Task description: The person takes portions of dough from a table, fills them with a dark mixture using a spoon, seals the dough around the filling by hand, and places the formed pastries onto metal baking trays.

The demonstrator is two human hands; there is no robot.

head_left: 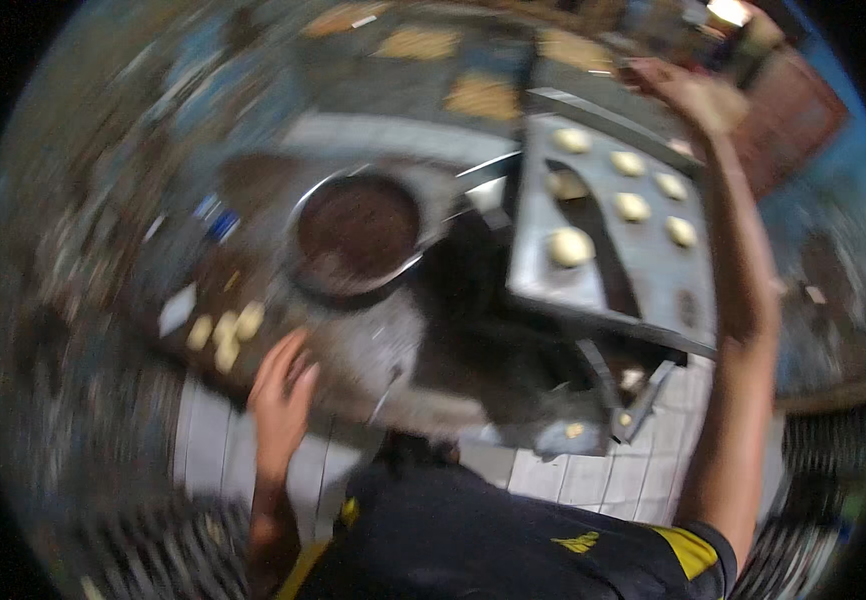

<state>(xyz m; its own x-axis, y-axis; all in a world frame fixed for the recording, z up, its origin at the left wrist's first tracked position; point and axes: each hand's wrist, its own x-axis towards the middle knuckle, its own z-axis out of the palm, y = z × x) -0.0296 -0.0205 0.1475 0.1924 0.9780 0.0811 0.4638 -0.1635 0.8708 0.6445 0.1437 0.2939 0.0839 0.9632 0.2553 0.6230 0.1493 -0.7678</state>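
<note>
My left hand (281, 392) is over the near edge of the work table (353, 370), fingers stretched out and thumb apart, holding nothing. Several small pale dough pieces (226, 335) lie on the table just left of its fingertips. My right arm reaches far forward along the right side of a metal baking tray (563, 290). Several round pale dough balls (571, 247) rest on that tray, spaced apart. Beyond the tray's far right corner is my right hand (675, 85); its fingers are blurred, and whether they hold anything cannot be made out.
A wide round pan (358, 232) with a dark brown inside stands mid-table. Blue and white small items (218, 218) lie to its left. Below the tray is a metal frame (643, 400). Farther back are flat light-brown batches (483, 97) on a dark surface. White tiles (583, 478) show nearby.
</note>
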